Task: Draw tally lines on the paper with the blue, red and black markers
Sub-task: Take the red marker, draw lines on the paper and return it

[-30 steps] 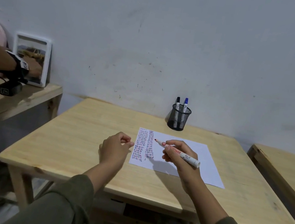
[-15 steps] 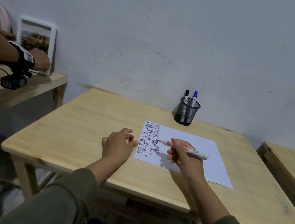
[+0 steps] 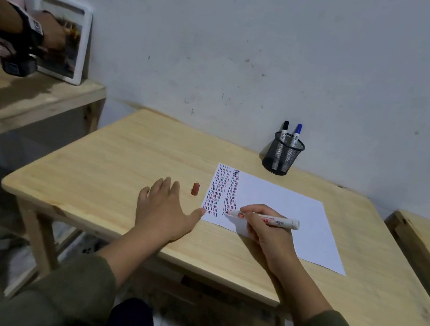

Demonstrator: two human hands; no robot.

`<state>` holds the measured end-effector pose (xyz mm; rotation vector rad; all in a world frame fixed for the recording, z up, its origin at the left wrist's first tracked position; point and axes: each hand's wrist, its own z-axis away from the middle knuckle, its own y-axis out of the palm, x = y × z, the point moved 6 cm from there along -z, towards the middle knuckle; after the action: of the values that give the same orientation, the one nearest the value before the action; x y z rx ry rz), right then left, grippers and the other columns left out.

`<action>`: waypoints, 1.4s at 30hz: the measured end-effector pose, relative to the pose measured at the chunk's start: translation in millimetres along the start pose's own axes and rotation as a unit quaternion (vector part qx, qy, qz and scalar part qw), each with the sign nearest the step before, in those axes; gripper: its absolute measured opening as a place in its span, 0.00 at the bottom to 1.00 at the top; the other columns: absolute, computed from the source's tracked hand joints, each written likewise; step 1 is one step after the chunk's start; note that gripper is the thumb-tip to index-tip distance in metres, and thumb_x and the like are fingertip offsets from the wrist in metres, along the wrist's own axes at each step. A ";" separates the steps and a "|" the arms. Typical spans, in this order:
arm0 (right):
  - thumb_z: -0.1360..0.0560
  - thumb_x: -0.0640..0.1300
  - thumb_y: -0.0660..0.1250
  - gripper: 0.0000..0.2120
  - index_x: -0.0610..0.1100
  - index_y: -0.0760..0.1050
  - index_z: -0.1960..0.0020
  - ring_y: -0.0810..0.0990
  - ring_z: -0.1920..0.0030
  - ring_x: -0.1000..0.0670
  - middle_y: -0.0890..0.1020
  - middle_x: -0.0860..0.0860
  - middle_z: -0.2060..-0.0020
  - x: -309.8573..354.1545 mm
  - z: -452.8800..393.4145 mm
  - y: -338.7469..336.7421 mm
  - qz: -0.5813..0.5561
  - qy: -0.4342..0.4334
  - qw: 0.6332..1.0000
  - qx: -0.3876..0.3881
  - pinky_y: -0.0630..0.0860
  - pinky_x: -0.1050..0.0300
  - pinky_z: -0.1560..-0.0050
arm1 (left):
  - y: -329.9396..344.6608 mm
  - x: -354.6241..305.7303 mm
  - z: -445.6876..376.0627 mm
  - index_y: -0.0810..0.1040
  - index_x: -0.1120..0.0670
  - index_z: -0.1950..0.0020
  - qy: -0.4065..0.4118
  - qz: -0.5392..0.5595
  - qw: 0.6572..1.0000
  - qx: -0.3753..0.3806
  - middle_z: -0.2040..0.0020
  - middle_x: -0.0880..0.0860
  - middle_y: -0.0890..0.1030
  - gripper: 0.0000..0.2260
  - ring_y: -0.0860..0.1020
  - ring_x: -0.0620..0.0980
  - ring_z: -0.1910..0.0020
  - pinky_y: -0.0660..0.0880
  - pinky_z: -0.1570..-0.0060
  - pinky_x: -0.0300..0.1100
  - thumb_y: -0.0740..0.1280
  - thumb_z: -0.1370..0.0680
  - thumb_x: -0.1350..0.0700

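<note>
Right hand (image 3: 267, 232) clamped on red marker (image 3: 264, 219), tip on paper (image 3: 283, 216). Left hand (image 3: 164, 211) flat, fingers spread on counter (image 3: 114, 159); red cap (image 3: 195, 188) beside it.

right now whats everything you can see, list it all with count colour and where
paper: 1, white, on the table in front of the person, tally rows down its left part
red marker: 1, white barrel, uncapped, tip at the foot of the second tally column
red cap: 1, red, on the table left of the paper
pen cup: 1, black mesh, far edge of the table by the wall
black marker: 1, capped, in the cup
blue marker: 1, capped, in the cup
table: 1, light wood
side tables: 2, light wood, left and right
picture frame: 1, white, left table, against the wall
another person's arm: 1, black wrist strap, left table
left hand: open, flat on the table
right hand: holding the red marker
</note>
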<state>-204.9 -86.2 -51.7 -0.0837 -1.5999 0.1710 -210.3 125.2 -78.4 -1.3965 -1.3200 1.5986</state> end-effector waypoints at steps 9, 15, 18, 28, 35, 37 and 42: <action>0.25 0.38 0.64 0.07 0.42 0.82 0.56 0.76 0.73 0.65 0.82 0.50 0.61 2.0 4.6 3.0 0.032 0.002 0.999 0.001 0.70 0.71 0.74 | 0.2 0.7 1.5 0.55 0.55 0.23 0.003 0.002 1.000 -0.008 0.21 0.53 0.55 0.42 0.50 0.50 0.22 0.49 0.25 0.50 0.53 0.29 0.29; 0.25 0.37 0.64 0.07 0.40 0.81 0.55 0.77 0.72 0.64 0.81 0.49 0.62 3.5 5.5 5.6 0.013 0.006 1.000 0.005 0.72 0.71 0.73 | 0.7 0.5 1.0 0.56 0.55 0.23 0.006 0.000 1.000 -0.012 0.21 0.53 0.55 0.42 0.50 0.50 0.22 0.49 0.25 0.50 0.53 0.29 0.30; 0.25 0.37 0.65 0.06 0.39 0.81 0.55 0.78 0.72 0.63 0.82 0.48 0.61 4.0 6.3 6.1 0.012 0.006 1.000 0.012 0.72 0.71 0.73 | 0.9 0.2 0.5 0.55 0.55 0.23 0.006 0.000 1.000 -0.009 0.21 0.53 0.55 0.42 0.50 0.50 0.22 0.49 0.25 0.50 0.53 0.29 0.29; 0.28 0.36 0.68 0.05 0.34 0.80 0.55 0.77 0.74 0.61 0.81 0.52 0.69 7.4 9.6 6.7 -0.015 0.015 1.000 0.018 0.71 0.70 0.74 | 0.3 0.6 1.1 0.56 0.55 0.23 0.005 0.007 1.000 -0.012 0.21 0.53 0.55 0.42 0.50 0.50 0.22 0.49 0.25 0.50 0.54 0.29 0.29; 0.26 0.36 0.65 0.06 0.39 0.81 0.57 0.74 0.71 0.56 0.79 0.48 0.69 0.8 0.6 0.7 -0.015 0.004 1.000 -0.011 0.69 0.66 0.73 | -0.6 1.1 -1.9 0.57 0.52 0.24 0.005 0.037 0.999 -0.012 0.22 0.52 0.57 0.39 0.52 0.50 0.22 0.50 0.26 0.51 0.56 0.29 0.31; 0.26 0.37 0.66 0.06 0.39 0.81 0.56 0.73 0.71 0.55 0.79 0.47 0.70 0.5 -0.7 -0.1 -0.022 -0.004 1.000 -0.014 0.68 0.64 0.72 | -4.8 -0.5 -3.4 0.58 0.47 0.25 0.021 0.073 0.997 -0.030 0.23 0.49 0.59 0.33 0.54 0.49 0.23 0.52 0.27 0.52 0.58 0.26 0.36; 0.24 0.38 0.64 0.07 0.36 0.80 0.53 0.73 0.74 0.56 0.76 0.45 0.71 1.4 1.7 1.8 -0.074 0.016 0.997 -0.008 0.69 0.63 0.74 | -13.8 -16.5 -8.4 0.69 0.43 0.31 0.100 0.136 0.984 -0.062 0.36 0.42 0.76 0.18 0.68 0.46 0.32 0.61 0.38 0.46 0.60 0.21 0.53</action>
<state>-206.8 -84.3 -50.7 0.0197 -1.5685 0.0420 -200.3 116.5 -59.5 -1.8280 -1.1644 1.5169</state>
